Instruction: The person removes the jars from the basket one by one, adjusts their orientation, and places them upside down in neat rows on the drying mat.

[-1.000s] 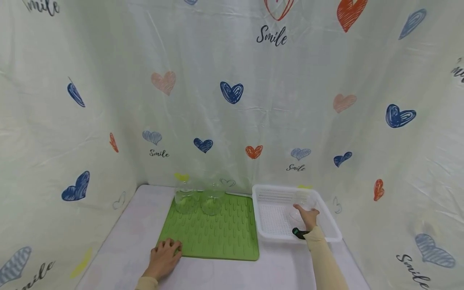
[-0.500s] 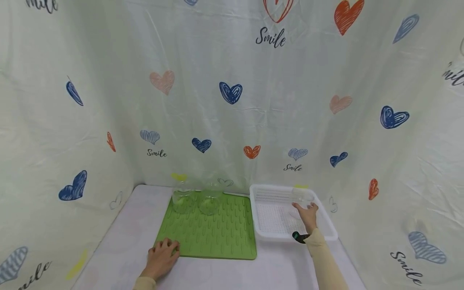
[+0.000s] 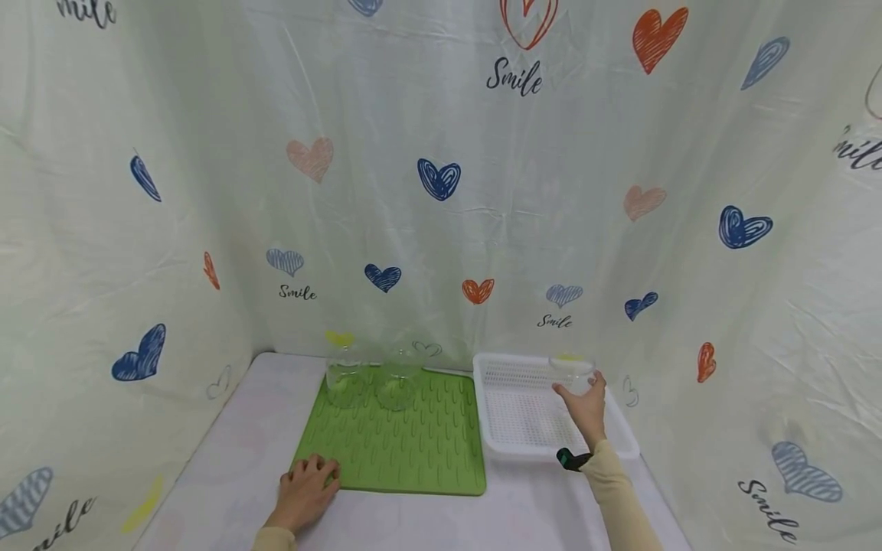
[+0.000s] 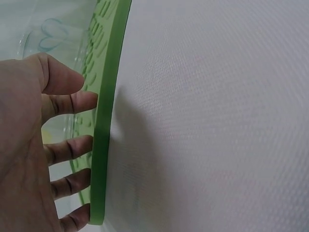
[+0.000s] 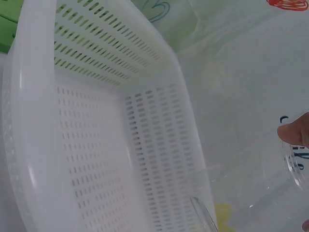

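My right hand [image 3: 586,404] grips a clear round glass vessel [image 3: 569,370] over the back right part of the white basket [image 3: 491,446]. In the right wrist view, a thumb [image 5: 292,133] presses on one end of the clear vessel [image 5: 292,166], most of which lies outside the frame. The left hand [image 3: 308,490] rests at the front left corner of a green textured mat [image 3: 420,451], fingertips touching its edge in the left wrist view. Two more clear round glass vessels stand side by side at the back of the mat, a left vessel [image 3: 347,386] and a right vessel [image 3: 397,389].
The basket has slotted walls [image 5: 159,145] and stands just right of the mat on a white-covered table [image 3: 234,444]. A curtain [image 3: 441,237] printed with hearts hangs close behind and on both sides. A dark green-and-black strap [image 3: 572,460] sits at the right wrist.
My right hand has raised the clear vessel out of the basket, up to about the level of its back rim. The left hand has stayed at the mat's corner.
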Demonstrator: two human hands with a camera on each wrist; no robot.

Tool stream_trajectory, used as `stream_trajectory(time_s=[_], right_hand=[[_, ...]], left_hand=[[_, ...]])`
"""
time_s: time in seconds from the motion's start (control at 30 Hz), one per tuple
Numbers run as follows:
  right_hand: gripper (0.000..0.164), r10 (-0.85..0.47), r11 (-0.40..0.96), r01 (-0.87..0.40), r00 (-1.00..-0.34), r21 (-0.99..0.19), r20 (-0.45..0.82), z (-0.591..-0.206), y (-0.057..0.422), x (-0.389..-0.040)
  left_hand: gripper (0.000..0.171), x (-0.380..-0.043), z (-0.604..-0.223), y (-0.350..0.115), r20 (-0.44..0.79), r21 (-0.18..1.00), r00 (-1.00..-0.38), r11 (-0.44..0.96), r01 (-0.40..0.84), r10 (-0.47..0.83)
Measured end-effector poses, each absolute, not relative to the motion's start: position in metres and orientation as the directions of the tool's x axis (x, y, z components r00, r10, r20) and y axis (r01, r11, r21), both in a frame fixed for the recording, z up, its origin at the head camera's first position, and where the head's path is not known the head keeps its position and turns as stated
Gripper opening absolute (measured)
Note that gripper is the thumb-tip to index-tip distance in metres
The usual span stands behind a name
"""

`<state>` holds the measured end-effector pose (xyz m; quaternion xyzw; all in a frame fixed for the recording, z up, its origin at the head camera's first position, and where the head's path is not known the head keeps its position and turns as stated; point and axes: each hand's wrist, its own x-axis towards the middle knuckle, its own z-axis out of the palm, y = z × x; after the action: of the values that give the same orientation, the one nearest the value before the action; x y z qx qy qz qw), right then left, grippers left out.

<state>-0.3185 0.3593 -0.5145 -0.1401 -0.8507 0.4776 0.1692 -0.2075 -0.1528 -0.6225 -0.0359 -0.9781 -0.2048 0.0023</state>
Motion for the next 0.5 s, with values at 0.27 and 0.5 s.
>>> stream_trajectory(time_s=[0.27, 0.5], right_hand=[[0.106, 0.346, 0.577, -0.044, -0.891, -0.816, 0.293, -0.499, 0.346, -0.306], [0.104, 0.298, 0.641, -0.096, -0.883, -0.761, 0.362, -0.483, 0.332, -0.298]], left_hand=[[0.005, -0.211, -0.618, -0.154, -0.008, 0.435, -0.996, 0.898, 0.074, 0.086], [0.007, -0.218, -0.599, -0.15, -0.048, 0.446, -0.992, 0.891, 0.087, 0.12]])
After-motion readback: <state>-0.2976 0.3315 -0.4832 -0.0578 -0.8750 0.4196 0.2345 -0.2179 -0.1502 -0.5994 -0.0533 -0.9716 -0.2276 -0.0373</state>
